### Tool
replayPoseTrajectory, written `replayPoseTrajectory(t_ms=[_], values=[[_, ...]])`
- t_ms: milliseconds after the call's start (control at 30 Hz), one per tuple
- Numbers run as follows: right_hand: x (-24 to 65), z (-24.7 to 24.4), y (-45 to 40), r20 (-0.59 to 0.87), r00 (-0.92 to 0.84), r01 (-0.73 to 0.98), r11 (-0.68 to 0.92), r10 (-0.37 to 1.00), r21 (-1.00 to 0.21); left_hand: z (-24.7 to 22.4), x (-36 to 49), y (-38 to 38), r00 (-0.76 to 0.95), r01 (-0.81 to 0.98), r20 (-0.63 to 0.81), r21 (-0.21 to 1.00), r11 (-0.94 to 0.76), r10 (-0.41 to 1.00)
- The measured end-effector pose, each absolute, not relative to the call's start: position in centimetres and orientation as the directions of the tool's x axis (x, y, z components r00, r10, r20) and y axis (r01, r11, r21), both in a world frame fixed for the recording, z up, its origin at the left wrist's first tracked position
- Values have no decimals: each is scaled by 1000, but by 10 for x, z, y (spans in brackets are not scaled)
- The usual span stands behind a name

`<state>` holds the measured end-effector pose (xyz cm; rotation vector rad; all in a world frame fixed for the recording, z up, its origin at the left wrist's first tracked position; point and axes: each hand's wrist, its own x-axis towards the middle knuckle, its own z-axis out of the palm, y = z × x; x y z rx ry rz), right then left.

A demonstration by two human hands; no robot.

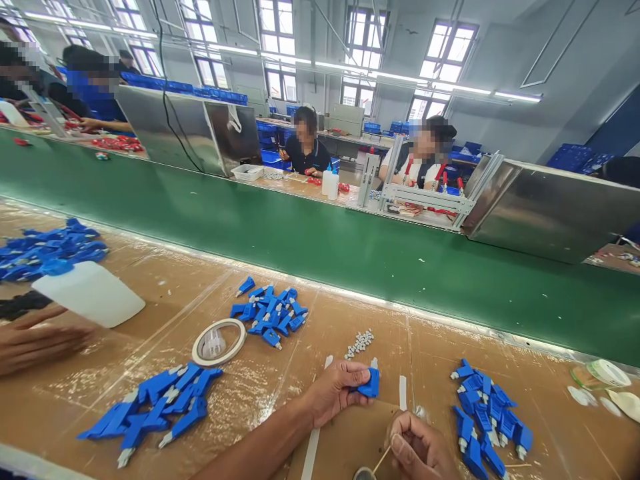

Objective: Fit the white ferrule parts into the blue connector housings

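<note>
My left hand (340,390) pinches a small blue plastic part (369,385) with a pale grey tip pointing up. In my right hand (420,445), closed fingers hold a thin wooden stick (383,459), which slants down to a small round dish (365,474) at the bottom edge. What the dish contains is hard to make out. Beyond my left hand lies a little heap of small grey pieces (359,344). A pile of blue parts (485,407) with grey tips is to the right of my right hand.
More blue parts lie in piles at the left front (163,403), centre (273,310) and far left (50,247). A tape roll (197,351) rests nearby. Another person's hand (37,339) is by a white bottle (93,293). Past the green conveyor belt (320,237), people sit working.
</note>
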<state>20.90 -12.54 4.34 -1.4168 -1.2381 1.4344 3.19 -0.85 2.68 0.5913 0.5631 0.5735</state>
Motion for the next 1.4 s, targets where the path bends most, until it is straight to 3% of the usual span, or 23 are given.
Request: replayPoseTrajectory(t_ms=[133,200,300,400,500,800,1400], values=[[210,60,-114,-195,0,-28,-195,981,-980,25,34,-12,734,-301,-309,650,698,604],[208,67,-109,-87,131,45,-94,988,-995,23,35,-14,752,-303,-295,640,706,589],[208,73,-104,183,291,300,92,939,-950,21,38,-15,773,-308,-275,624,718,571],[211,68,-99,400,192,505,260,896,-823,18,40,-16,779,-288,-293,619,731,555],[215,61,-95,489,41,543,391,871,-743,17,40,-16,783,-269,-309,614,742,540],[214,57,-92,514,-41,555,447,857,-702,22,39,-16,793,-235,-328,614,754,514],[213,54,-93,515,-34,561,443,856,-700,15,39,-17,803,-228,-311,627,745,508]])
